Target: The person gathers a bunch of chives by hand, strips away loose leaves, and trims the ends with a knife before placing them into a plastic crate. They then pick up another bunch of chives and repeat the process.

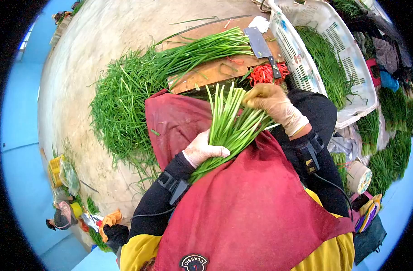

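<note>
A bunch of green stalks [229, 131] lies over the red apron [256, 194], its pale ends pointing up and spread apart. My left hand [204, 150], in a whitish glove, is wrapped round the lower part of the bunch, thumb across the front. At the pale ends, on the right side, my right hand [274, 106] in a yellowed glove has its fingers bent and pressed together; what they pinch, if anything, is hidden. Beyond my hands a wooden board [188, 81] carries more long stalks [206, 49], a cleaver [259, 44] and red ties [263, 73].
A loose heap of green stalks [125, 104] covers the floor at the left. At the upper right stands a white crate [301, 54] with greens inside. More green bundles [391, 153] and a white roll [359, 177] lie at the right. A person [62, 216] is at the far lower left.
</note>
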`<state>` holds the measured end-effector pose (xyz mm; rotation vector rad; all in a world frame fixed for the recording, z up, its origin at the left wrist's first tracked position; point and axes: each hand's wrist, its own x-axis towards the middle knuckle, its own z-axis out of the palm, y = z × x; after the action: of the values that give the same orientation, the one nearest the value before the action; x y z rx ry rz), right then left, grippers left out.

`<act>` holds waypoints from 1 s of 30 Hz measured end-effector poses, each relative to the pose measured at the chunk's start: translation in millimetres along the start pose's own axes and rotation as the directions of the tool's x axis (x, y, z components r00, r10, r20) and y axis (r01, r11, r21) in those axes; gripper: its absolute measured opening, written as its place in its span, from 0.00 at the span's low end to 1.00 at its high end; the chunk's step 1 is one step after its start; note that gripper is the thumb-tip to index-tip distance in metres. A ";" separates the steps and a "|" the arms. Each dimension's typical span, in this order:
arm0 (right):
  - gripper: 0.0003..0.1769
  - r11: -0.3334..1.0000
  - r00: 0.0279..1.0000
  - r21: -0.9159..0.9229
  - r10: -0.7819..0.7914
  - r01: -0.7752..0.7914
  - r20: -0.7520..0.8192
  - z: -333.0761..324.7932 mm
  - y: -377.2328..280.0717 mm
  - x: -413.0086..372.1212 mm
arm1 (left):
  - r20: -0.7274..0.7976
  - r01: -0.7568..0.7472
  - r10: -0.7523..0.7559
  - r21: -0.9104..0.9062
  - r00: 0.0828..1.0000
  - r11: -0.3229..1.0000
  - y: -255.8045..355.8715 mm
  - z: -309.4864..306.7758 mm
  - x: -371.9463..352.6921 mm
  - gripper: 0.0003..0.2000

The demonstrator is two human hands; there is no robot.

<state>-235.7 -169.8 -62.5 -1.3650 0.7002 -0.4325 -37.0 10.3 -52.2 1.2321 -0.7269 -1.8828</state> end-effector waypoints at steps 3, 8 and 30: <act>0.10 0.985 0.899 0.100 -0.086 0.142 -0.429 -27.5 -3.3 -3.1 | 0.004 -0.001 0.001 0.000 1.000 1.000 3.9 1.6 -1.9 0.37; 0.24 0.944 0.970 0.276 0.216 -0.179 -0.112 -64.6 5.8 -63.4 | 0.000 0.008 -0.008 -0.051 1.000 0.999 8.9 -8.9 -5.9 0.35; 0.29 0.712 0.999 0.701 -0.018 -0.019 0.046 75.7 -15.8 -8.2 | 0.175 -0.019 -0.015 0.188 0.984 0.982 27.1 -20.3 10.9 0.30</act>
<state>-188.6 -111.6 -41.5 -0.6369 0.4155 -0.5890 -13.3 -14.8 -43.9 1.1882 -1.0215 -1.9746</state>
